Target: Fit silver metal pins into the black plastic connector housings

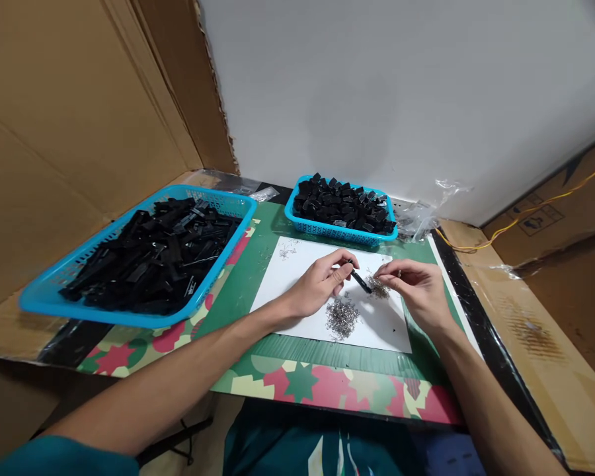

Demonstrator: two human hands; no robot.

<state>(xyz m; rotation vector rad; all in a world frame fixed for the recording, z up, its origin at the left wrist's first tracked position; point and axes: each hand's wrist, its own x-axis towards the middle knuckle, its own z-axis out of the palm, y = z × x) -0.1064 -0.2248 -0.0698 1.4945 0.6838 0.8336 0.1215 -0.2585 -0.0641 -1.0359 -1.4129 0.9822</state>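
Observation:
My left hand [322, 283] is closed on a slim black plastic piece [361, 282], which slants down to the right over a white sheet [297, 272]. My right hand [416, 287] is pinched at thumb and forefinger, just over a small pile of tiny metal wire pieces, perhaps springs [378, 288]. Whatever sits between those fingertips is too small to make out. Nearer to me on the same sheet lies a second, larger pile of the wire pieces [342, 318]. A few more are scattered at the sheet's far left corner.
At the left stands a large blue basket [129, 321] heaped with long black plastic parts [153, 258]. A smaller blue basket [344, 233] at the back holds small black parts [344, 205]. Clear plastic bags [421, 218] lie beside it. Cardboard [79, 99] and a yellow cable [506, 228] flank the table.

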